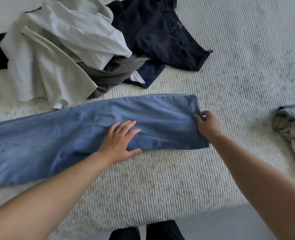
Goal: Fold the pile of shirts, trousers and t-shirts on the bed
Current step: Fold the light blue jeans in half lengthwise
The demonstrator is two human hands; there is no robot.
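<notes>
Blue jeans (84, 134) lie lengthwise across the bed (160, 184), left hand (119, 142) spread flat mid-leg, right hand (206, 124) pinching what looks like the hem, so next comes carrying that end over toward the waist.

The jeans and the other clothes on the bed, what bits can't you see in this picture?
- Jeans, head view: the waist end is cut off by the left edge.
- Jeans hem: the right hand pinching it covers part.
- Pile of clothes: the white tops hide what lies underneath; the top edge cuts it off.
- Green patterned garment: cut off by the right edge.
- Left hand: covers the denim under it.
</notes>
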